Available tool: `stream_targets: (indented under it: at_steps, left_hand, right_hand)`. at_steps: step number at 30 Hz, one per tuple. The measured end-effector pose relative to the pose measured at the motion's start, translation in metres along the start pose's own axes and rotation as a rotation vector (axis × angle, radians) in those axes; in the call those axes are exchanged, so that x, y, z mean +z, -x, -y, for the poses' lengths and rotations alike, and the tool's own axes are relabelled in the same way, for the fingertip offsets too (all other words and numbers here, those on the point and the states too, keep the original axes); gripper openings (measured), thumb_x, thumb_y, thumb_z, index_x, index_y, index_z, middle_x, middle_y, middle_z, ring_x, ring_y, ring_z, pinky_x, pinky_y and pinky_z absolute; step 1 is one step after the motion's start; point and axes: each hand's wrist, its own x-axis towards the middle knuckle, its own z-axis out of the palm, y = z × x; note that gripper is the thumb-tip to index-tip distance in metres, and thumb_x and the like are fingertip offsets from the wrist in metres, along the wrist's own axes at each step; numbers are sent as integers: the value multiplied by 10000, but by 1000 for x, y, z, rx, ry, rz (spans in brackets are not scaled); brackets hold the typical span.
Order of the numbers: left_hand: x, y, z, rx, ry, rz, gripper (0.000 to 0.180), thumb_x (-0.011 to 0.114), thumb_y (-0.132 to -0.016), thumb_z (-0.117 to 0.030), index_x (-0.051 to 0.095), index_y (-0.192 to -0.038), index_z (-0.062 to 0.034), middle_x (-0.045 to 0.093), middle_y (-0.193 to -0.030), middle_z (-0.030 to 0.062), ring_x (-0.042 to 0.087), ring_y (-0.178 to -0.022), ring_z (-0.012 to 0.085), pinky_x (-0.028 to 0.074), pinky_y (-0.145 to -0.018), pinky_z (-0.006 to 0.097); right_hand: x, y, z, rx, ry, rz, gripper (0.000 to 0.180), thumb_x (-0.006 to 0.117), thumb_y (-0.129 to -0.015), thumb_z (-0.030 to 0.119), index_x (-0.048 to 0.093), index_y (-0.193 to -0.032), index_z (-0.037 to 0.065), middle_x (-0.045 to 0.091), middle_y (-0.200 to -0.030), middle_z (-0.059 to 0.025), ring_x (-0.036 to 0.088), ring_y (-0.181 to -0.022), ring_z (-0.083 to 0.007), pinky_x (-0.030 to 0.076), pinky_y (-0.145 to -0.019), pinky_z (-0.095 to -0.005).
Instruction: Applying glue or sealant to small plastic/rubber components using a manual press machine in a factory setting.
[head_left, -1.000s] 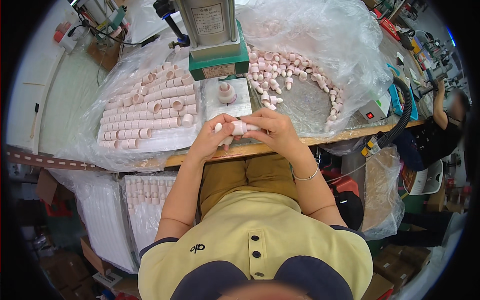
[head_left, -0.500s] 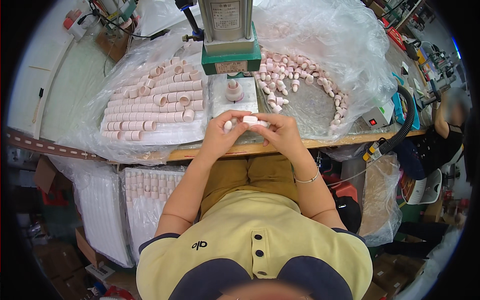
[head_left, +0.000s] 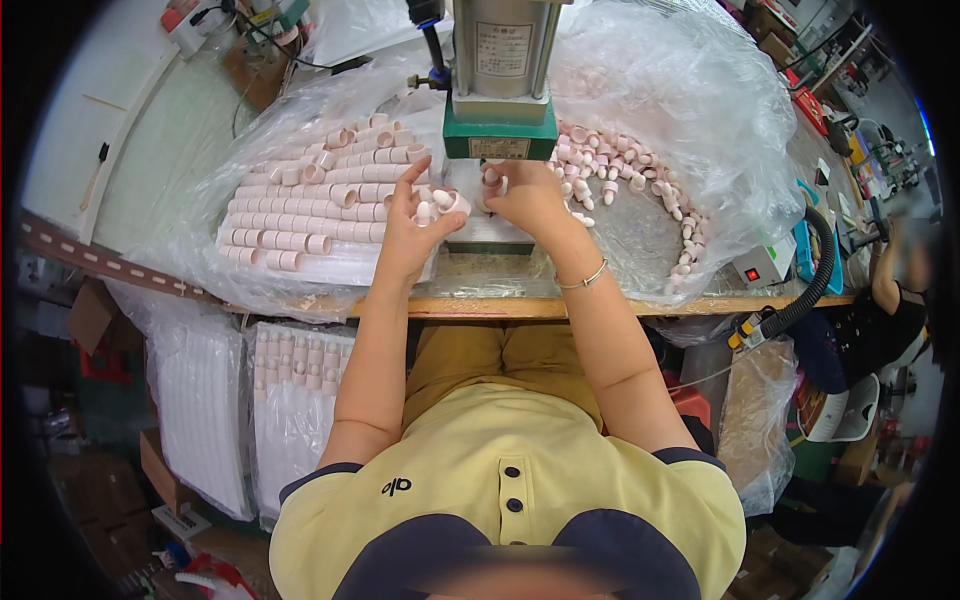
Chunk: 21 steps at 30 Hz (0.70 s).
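Note:
My left hand (head_left: 408, 235) is partly curled around a few small pale-pink caps with white rounded bulbs, like dropper caps (head_left: 440, 201); its index finger points up toward the rows of pink rings. Beneath the green block of a press (head_left: 500, 135), my right hand (head_left: 528, 200) has its fingers closed around another pink dropper cap (head_left: 491, 182) with a white bulb. That cap is at the press's base (head_left: 490, 246), partly hidden by the fingers, so I cannot tell whether it is seated there. To the left, pink rings (head_left: 310, 220) lie in rows on a white sheet.
Loose pink caps with white bulbs (head_left: 610, 165) are scattered to the right on clear plastic film (head_left: 680, 90). A small switch box (head_left: 765, 262) and a black flexible hose (head_left: 822, 250) stand at the right. Another person (head_left: 880, 330) sits farther right. Wrapped trays (head_left: 300, 400) lean below the table edge.
My hands were together in front of the press, handling the small parts. They have parted and reached forward, the right one under the press, the left beside it. The view has shifted slightly.

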Motion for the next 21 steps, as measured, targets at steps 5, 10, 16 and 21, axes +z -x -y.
stream_targets:
  at_steps: [5, 10, 16, 21]
  left_hand:
    - [6, 23, -6, -121, 201, 78, 817, 704, -738, -2, 251, -1412, -88, 531, -1038, 59, 561, -903, 131, 494, -762, 260]
    - [27, 40, -5, -117, 89, 198, 885, 736, -727, -22, 204, -1431, -97, 521, -1045, 68, 547, -923, 135, 459, -820, 263]
    - [88, 60, 8, -381, 162, 541, 913, 731, -723, -43, 189, -1453, -125, 596, -1031, 85, 570, -886, 124, 480, -764, 252]
    - [159, 77, 42, -543, 121, 736, 906, 728, -701, 19, 225, -1440, -125, 609, -1001, 87, 601, -867, 137, 522, -722, 278]
  right_hand:
    - [14, 13, -22, -161, -112, -298, 441, 774, -636, 234, 650, -1030, 79, 673, -944, -97, 636, -771, -239, 502, -676, -321]
    - [-5, 67, -27, -87, -182, -411, 348, 752, -741, 206, 651, -1034, 50, 646, -856, -55, 554, -728, -92, 443, -628, -217]
    - [-24, 157, -51, 218, -900, 62, 218, 646, -862, 136, 651, -1015, -20, 623, -848, 0, 527, -732, -45, 423, -614, -197]
    - [-27, 229, -100, 358, -1049, -283, 221, 721, -792, 141, 681, -952, -6, 602, -712, 31, 449, -599, -11, 346, -524, -163]
